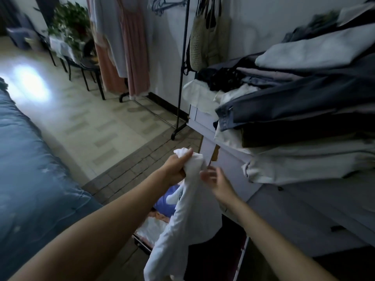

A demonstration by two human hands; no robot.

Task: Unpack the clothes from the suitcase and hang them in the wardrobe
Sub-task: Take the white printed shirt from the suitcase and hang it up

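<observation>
Both forearms reach toward twelve o'clock: left hand (176, 166) grips a bunched white garment (178, 226) above the open suitcase (150, 230), right hand (213, 177) spread loosely beside it. Dresses (125, 49) already hang at eleven o'clock; judging by the suitcase's remaining clothes, much unpacking remains
</observation>
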